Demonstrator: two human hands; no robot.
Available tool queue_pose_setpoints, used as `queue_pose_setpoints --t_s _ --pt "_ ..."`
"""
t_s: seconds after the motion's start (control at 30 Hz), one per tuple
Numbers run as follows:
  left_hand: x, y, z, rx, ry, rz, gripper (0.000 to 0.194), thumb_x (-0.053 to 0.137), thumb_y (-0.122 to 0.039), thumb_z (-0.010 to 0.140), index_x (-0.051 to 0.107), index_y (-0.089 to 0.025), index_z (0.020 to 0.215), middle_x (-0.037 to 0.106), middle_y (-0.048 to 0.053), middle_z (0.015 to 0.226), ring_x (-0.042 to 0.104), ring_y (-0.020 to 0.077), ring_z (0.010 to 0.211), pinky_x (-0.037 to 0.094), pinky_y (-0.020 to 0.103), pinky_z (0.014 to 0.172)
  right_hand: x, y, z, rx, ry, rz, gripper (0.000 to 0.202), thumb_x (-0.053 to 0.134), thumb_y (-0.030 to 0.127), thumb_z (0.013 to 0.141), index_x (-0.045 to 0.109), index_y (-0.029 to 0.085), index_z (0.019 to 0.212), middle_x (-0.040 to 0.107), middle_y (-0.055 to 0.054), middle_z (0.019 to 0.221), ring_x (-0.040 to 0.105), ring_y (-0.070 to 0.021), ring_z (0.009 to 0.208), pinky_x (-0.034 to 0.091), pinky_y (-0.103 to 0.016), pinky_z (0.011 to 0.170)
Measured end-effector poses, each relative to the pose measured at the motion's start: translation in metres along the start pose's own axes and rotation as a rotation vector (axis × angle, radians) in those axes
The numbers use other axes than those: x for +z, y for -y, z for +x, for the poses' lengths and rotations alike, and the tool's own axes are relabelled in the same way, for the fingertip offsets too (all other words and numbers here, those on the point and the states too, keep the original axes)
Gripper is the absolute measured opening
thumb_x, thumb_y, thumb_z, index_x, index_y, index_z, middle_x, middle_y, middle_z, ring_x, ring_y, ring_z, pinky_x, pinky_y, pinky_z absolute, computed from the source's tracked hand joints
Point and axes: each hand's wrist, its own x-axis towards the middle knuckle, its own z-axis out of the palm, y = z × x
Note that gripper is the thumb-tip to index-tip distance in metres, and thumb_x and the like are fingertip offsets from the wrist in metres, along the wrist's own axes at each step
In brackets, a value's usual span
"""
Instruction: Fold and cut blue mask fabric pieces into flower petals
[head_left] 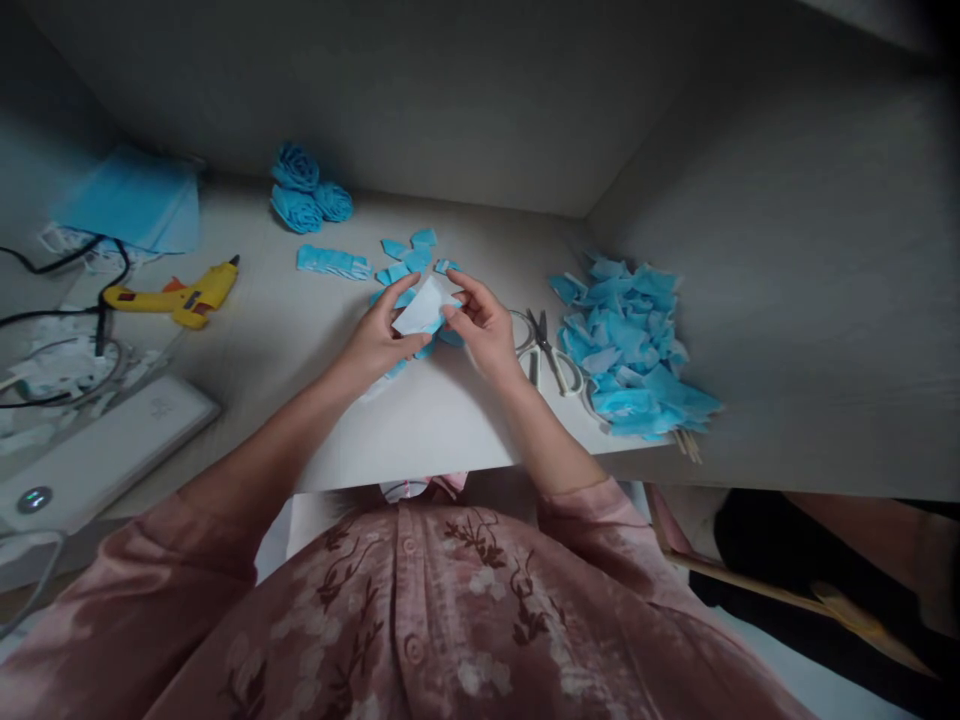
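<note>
A small folded piece of material, white with a blue edge (426, 308), is held between both hands above the table. My left hand (379, 335) grips its left side between thumb and fingers. On the right side, my right hand (484, 325) pinches it with thumb and forefinger. Behind and under the hands lie several small blue cut pieces (409, 255). A strip of overlapping blue pieces (334, 262) lies to the left of them. Scissors with white handles (551, 352) rest just right of my right hand.
Blue rolled flowers (300, 210) stand at the back. On the left are blue masks (131, 205), a yellow glue gun (180, 295), black cables and a white power bank (112, 450). A heap of blue pieces (630, 340) lies on the right, near the side panel.
</note>
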Motion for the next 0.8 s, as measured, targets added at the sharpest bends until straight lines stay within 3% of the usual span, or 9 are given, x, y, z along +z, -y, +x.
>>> queue_pose_setpoints --t_s 0.17,0.3,0.4,0.57,0.7,0.8 --pt "-0.002 -0.008 0.002 -0.029 -0.141 -0.111 0.075 0.078 -0.014 0.074 0.058 -0.021 0.146 0.060 -0.004 0.068 0.053 0.0124 0.056 0.042 0.026 0.058 -0.002 0.000 0.002 0.067 -0.002 0.062 0.078 0.073 0.074 0.082 0.060 0.031 0.145 0.068 -0.005 0.104 0.063 -0.0205 0.088 0.064 -0.041 0.087" --pt "-0.006 -0.011 0.004 0.039 -0.233 -0.107 0.071 0.078 -0.015 0.077 0.059 -0.025 0.144 0.065 -0.002 0.077 0.058 0.0130 0.062 0.045 0.026 0.062 0.000 0.000 0.002 0.121 0.021 0.122 0.078 0.081 0.074 0.074 0.066 0.031 0.137 0.065 -0.002 0.092 0.063 -0.0203 0.085 0.065 -0.041 0.085" --pt "-0.007 -0.010 0.004 0.089 -0.280 -0.136 0.072 0.084 -0.025 0.079 0.057 -0.029 0.146 0.070 0.000 0.089 0.063 0.0145 0.072 0.047 0.027 0.067 0.002 0.002 0.000 0.146 0.075 0.132 0.070 0.084 0.069 0.075 0.069 0.029 0.130 0.064 -0.001 0.089 0.063 -0.0192 0.083 0.066 -0.040 0.082" --pt "-0.001 -0.007 0.004 0.012 -0.186 -0.320 0.074 0.092 -0.046 0.076 0.060 -0.026 0.140 0.070 0.002 0.098 0.066 0.0151 0.079 0.048 0.027 0.067 0.005 0.002 -0.001 0.087 0.006 0.142 0.072 0.081 0.071 0.077 0.066 0.029 0.133 0.068 -0.005 0.101 0.065 -0.0209 0.090 0.067 -0.040 0.079" --pt "0.005 -0.007 0.001 -0.116 -0.016 -0.375 0.053 0.096 -0.048 0.069 0.072 -0.016 0.105 0.069 0.003 0.089 0.064 0.0134 0.074 0.049 0.026 0.060 0.004 0.000 0.000 0.070 0.007 0.120 0.071 0.079 0.073 0.078 0.066 0.029 0.131 0.066 -0.005 0.099 0.063 -0.0207 0.091 0.066 -0.039 0.080" --pt "0.006 -0.009 -0.001 -0.152 -0.012 -0.339 0.040 0.095 -0.044 0.070 0.072 -0.014 0.082 0.068 0.004 0.080 0.063 0.0133 0.071 0.048 0.026 0.058 0.006 0.001 -0.002 0.082 0.043 0.104 0.070 0.079 0.072 0.078 0.066 0.029 0.132 0.065 -0.003 0.095 0.062 -0.0197 0.088 0.065 -0.038 0.082"
